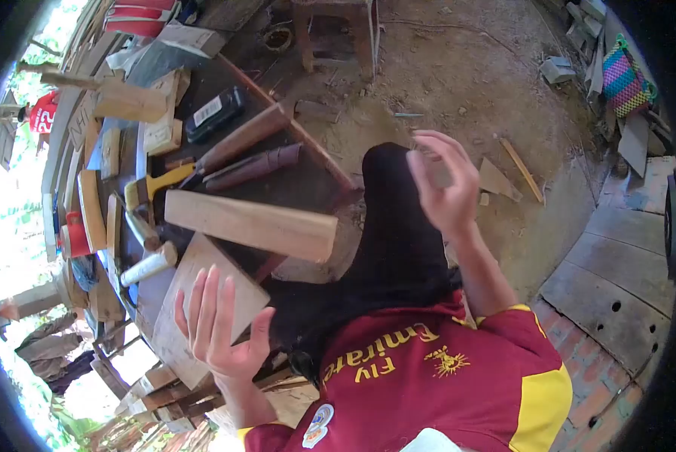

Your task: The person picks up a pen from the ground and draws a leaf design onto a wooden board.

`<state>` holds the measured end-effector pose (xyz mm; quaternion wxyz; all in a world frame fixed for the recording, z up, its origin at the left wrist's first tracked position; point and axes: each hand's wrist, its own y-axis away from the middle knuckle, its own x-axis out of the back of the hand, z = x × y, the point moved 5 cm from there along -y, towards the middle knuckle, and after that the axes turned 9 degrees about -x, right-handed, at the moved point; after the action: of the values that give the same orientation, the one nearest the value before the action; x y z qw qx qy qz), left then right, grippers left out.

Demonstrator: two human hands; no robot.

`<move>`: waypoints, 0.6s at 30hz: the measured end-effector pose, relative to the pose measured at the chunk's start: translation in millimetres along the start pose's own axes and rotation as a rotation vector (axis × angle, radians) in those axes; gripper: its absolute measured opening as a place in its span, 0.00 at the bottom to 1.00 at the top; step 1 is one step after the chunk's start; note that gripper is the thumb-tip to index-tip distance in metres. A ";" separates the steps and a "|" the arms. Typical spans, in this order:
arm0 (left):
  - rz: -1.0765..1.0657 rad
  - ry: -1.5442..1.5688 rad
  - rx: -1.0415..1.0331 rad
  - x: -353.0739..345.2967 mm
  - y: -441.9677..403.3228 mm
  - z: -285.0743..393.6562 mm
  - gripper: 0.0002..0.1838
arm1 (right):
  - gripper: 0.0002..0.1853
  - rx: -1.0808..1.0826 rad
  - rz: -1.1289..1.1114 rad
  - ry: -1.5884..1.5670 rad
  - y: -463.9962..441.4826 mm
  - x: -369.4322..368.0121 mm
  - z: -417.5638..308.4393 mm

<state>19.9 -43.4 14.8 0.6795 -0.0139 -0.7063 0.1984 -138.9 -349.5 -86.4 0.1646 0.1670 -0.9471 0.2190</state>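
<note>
Head view: I saw both hands raised, nothing in either. Left hand was over the pale board, its grip wide open, fingers extended, thumb apart. Right hand was up past the knee, its grip roughly half open, fingers loosely curled.

Main risk, my judgement: the wood block could tip or slide off. Cause would be its near end sticking out past the worktop edge, close to the leg; a knee or wrist bump might do it. I couldn't tell what carried its weight. Second risk: a reach snagging the packed tools behind it.

Block looked long, pale, flat-faced, with a squared end and visible grain. It lay just beyond the left hand, at the board's far corner.

Further out: yellow-handled brush, two dark brown tapered pieces, black case. Beyond the worktop, a wooden stool stood on the dirt floor.
</note>
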 end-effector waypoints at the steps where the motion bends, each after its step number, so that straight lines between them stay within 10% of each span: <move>1: -0.006 0.022 -0.050 -3.0 -16.8 5.9 0.38 | 0.12 -0.092 0.026 0.040 -0.3 8.2 31.2; 4: -0.305 0.059 -0.205 -15.0 -91.0 25.9 0.40 | 0.13 -0.522 0.024 0.131 27.8 18.6 152.6; 13: -0.650 0.235 -0.428 -99.2 -175.8 31.5 0.48 | 0.21 -0.759 -0.292 0.629 44.3 -27.4 428.5; 18: -0.316 0.117 -0.723 -115.9 -127.3 1.8 0.30 | 0.23 -0.905 -0.620 0.804 0.4 -113.6 532.7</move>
<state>58.8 -194.7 -57.8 0.6918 -0.1548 -0.6843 -0.1710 -165.1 -571.7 -583.0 0.6128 0.2510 -0.7191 -0.2109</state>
